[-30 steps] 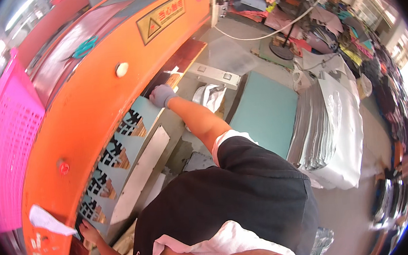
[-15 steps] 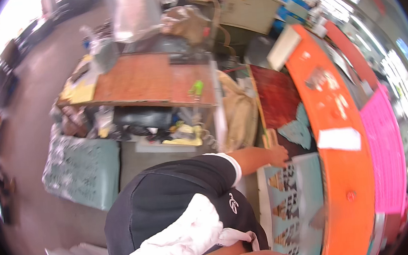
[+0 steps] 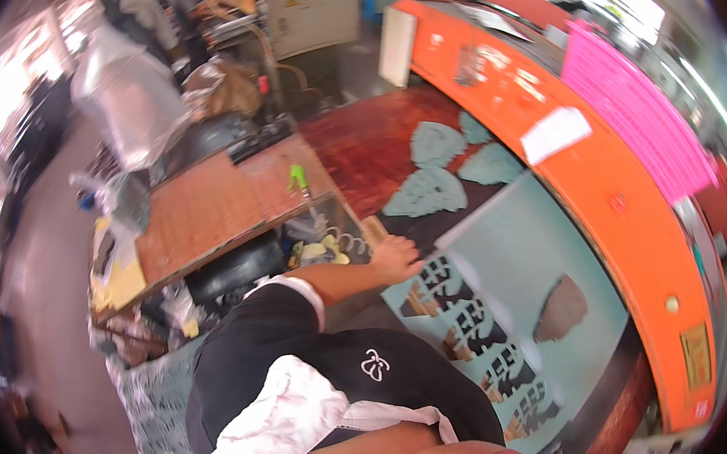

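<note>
My left hand (image 3: 397, 259) reaches out to the right, its fingers apart and resting at the near edge of the work surface. Next to it lies a pale green sheet (image 3: 516, 244) with a row of cut-out openings (image 3: 478, 325) along its near side. A grey-brown pointed piece (image 3: 560, 308) rests on the sheet. Just past the hand, several green cut pieces (image 3: 426, 190) lie on a dark red board (image 3: 356, 145). A small wooden block (image 3: 373, 230) sits close to my fingers. My right hand is out of the picture.
A long orange machine beam (image 3: 584, 182) spans the right side, bearing a white paper (image 3: 556, 134), with a pink plastic basket (image 3: 630, 108) behind it. At left stands a wooden table (image 3: 206, 208) with a green-handled tool (image 3: 297, 178). A plastic-wrapped bundle (image 3: 126, 83) stands farther back.
The view has turned and swung rightward, bringing more of the green sheet, the grey-brown piece and the cut pieces into sight. My left hand stays by the sheet's edge.
</note>
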A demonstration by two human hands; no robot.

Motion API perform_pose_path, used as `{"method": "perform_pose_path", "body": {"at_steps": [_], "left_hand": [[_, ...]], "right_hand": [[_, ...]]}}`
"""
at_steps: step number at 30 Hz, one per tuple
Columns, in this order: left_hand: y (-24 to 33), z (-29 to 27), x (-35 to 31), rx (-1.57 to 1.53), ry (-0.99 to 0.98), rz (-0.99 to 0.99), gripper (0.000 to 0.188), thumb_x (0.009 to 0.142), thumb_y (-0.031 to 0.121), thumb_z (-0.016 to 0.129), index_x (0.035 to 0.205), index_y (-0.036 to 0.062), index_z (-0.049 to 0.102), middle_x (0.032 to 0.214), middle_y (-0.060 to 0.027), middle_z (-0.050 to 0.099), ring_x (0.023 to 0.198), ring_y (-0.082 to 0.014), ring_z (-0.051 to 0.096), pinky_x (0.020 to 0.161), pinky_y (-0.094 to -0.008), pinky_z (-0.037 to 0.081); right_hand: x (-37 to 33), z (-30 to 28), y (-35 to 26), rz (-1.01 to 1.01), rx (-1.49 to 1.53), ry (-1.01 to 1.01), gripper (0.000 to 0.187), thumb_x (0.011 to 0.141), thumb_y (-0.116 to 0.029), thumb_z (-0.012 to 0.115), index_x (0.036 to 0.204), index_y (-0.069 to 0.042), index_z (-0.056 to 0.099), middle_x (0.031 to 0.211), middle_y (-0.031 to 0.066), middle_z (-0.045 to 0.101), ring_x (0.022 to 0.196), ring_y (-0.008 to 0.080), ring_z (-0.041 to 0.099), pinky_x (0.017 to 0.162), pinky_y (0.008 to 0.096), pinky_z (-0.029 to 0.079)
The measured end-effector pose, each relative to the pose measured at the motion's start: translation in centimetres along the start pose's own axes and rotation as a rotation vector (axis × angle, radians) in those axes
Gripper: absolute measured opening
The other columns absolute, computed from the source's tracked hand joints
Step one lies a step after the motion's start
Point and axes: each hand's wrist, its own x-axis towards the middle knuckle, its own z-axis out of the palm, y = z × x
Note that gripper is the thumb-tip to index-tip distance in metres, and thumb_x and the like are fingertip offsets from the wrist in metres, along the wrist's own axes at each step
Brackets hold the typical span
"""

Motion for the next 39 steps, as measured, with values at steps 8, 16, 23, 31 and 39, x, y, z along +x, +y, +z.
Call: {"method": "perform_pose_path", "body": {"at_steps": [8, 16, 23, 31, 39], "left_hand": [[0.8, -3.8, -1.5, -0.036, -0.282, -0.088, 0.026, 0.077, 0.028, 0.063, 0.061, 0.0102, 0.054, 0.070, -0.0080, 0.052, 0.069, -0.0289, 0.052, 0.063, -0.0427, 0.038], [13.7, 3.4, 9.2, -0.472, -0.148, 0.266, 0.021, 0.078, 0.013, 0.060, 0.098, 0.0059, 0.058, 0.102, -0.0113, 0.056, 0.100, -0.0313, 0.052, 0.088, -0.0429, 0.037], [21.0, 9.7, 9.4, -0.374, -0.331, 0.270, 0.037, 0.082, 0.012, 0.055, 0.119, 0.0057, 0.049, 0.124, -0.0109, 0.051, 0.121, -0.0289, 0.042, 0.100, -0.0484, 0.029], [20.7, 10.5, 9.1, -0.393, -0.370, 0.189, 0.042, 0.084, 0.014, 0.053, 0.125, 0.0039, 0.045, 0.126, -0.0116, 0.050, 0.125, -0.0291, 0.039, 0.104, -0.0508, 0.025], [20.5, 10.8, 9.1, -0.361, -0.381, 0.220, 0.042, 0.085, 0.012, 0.054, 0.125, 0.0047, 0.045, 0.129, -0.0107, 0.049, 0.125, -0.0285, 0.040, 0.105, -0.0480, 0.026]], "right_hand": [[-6.0, -3.9, -3.5, -0.062, -0.206, 0.106, 0.052, 0.092, -0.043, 0.044, 0.103, 0.004, 0.062, 0.099, 0.0240, 0.062, 0.093, 0.0415, 0.058, 0.082, 0.0455, 0.045], [-4.1, -3.7, -3.0, -0.119, -0.210, 0.061, 0.043, 0.090, -0.038, 0.048, 0.078, 0.002, 0.061, 0.080, 0.0219, 0.060, 0.078, 0.0402, 0.057, 0.070, 0.0472, 0.043], [0.0, -1.6, -12.8, -0.194, 0.253, 0.084, 0.055, 0.080, -0.039, 0.067, 0.119, -0.003, 0.055, 0.120, 0.0151, 0.054, 0.110, 0.0305, 0.053, 0.094, 0.0378, 0.042], [-0.3, 9.9, -33.0, -0.346, -0.229, -0.329, 0.084, 0.067, -0.061, 0.064, 0.130, -0.008, 0.046, 0.141, 0.0157, 0.036, 0.120, 0.0331, 0.044, 0.097, 0.0403, 0.039], [1.1, 10.5, -35.3, -0.198, -0.318, -0.398, 0.085, 0.061, -0.057, 0.069, 0.128, -0.011, 0.047, 0.134, 0.0156, 0.040, 0.115, 0.0312, 0.049, 0.090, 0.0394, 0.045]]}}
